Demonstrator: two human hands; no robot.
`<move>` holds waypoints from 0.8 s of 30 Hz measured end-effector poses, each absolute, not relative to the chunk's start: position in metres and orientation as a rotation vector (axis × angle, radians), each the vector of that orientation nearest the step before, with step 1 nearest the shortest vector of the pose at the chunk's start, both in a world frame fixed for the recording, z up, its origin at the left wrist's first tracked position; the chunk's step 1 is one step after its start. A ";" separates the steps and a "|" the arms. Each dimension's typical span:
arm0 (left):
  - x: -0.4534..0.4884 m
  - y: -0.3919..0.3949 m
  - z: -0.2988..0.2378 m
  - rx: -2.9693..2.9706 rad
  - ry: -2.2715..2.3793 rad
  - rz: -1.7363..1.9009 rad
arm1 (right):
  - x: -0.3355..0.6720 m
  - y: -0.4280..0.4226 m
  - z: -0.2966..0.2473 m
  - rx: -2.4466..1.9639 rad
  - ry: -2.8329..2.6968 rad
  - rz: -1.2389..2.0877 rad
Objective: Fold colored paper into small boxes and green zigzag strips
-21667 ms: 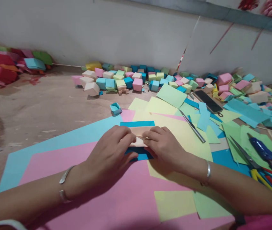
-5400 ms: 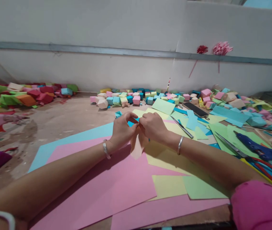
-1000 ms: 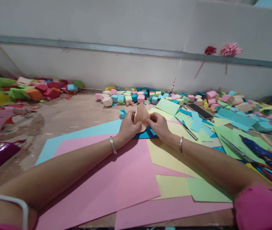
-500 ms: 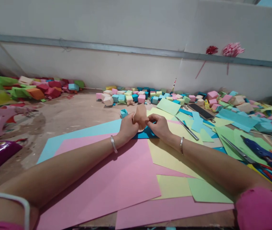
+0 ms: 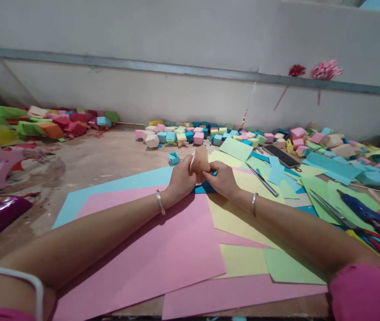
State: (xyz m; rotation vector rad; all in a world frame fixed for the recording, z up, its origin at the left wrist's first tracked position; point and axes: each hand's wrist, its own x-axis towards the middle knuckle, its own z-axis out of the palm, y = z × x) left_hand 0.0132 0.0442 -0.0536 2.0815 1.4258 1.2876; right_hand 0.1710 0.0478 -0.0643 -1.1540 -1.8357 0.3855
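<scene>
A peach-coloured folded paper piece [image 5: 200, 161] stands up between my two hands, above the coloured sheets. My left hand [image 5: 182, 180] grips its left side, fingers partly hidden behind it. On the other side my right hand [image 5: 222, 178] pinches its right edge with thumb and forefinger. Beneath the hands lies a dark blue paper [image 5: 206, 187], on top of a large pink sheet [image 5: 156, 240] and a yellow sheet [image 5: 243, 214]. Just beyond my left hand sits a small blue open paper box [image 5: 174, 158].
Rows of small paper boxes [image 5: 170, 138] line the wall. To the right lie a phone [image 5: 281, 156], a craft knife [image 5: 262, 179], scissors [image 5: 346, 218] and a blue glue gun [image 5: 370, 214]. At left are a pink glue gun [image 5: 1, 165] and a purple device [image 5: 1, 218].
The peach paper's upper part now looks narrower and more folded over. My right fingers have moved slightly inward across its face. The left hand keeps its hold.
</scene>
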 end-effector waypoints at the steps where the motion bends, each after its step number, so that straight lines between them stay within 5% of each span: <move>1: 0.013 0.044 -0.053 2.083 1.412 1.276 | 0.171 0.048 -0.065 -1.132 -1.835 0.392; 18: 0.016 0.041 -0.048 1.941 1.353 1.338 | 0.169 0.042 -0.066 -0.954 -1.928 0.208; 24: 0.016 0.038 -0.049 1.934 1.276 1.270 | 0.171 0.046 -0.067 -1.161 -1.770 0.369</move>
